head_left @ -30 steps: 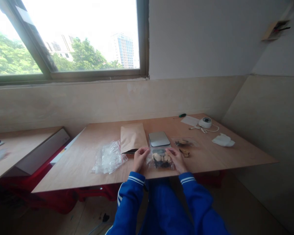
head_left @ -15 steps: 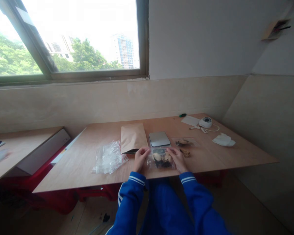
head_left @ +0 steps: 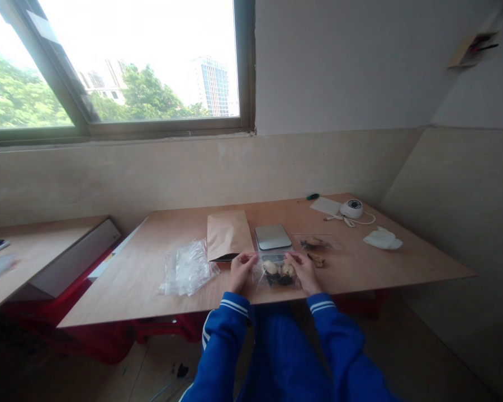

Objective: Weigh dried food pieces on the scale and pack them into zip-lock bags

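Between my hands is a clear zip bag (head_left: 278,272) holding pale and dark dried pieces that look like mushrooms. My left hand (head_left: 242,272) pinches the bag's top left corner, and my right hand (head_left: 303,272) pinches its top right along the red zip strip. Just beyond the bag sits a flat scale (head_left: 272,237) with a silver top. A brown paper pouch (head_left: 229,234) lies left of the scale, its dark mouth facing me. Close to my right hand is a loose dried piece (head_left: 317,261), with a second filled zip bag (head_left: 314,242) behind it.
A pile of clear plastic bags (head_left: 187,269) lies left on the wooden table (head_left: 121,279). Toward the right are a white dome camera (head_left: 351,209) with its cable, a white sheet (head_left: 324,206), a green-handled tool (head_left: 313,196) and a crumpled white tissue (head_left: 383,238). Red stools stand below.
The dried pieces in the held bag have shifted very slightly. Both hands keep the same grip at the bag's top edge.
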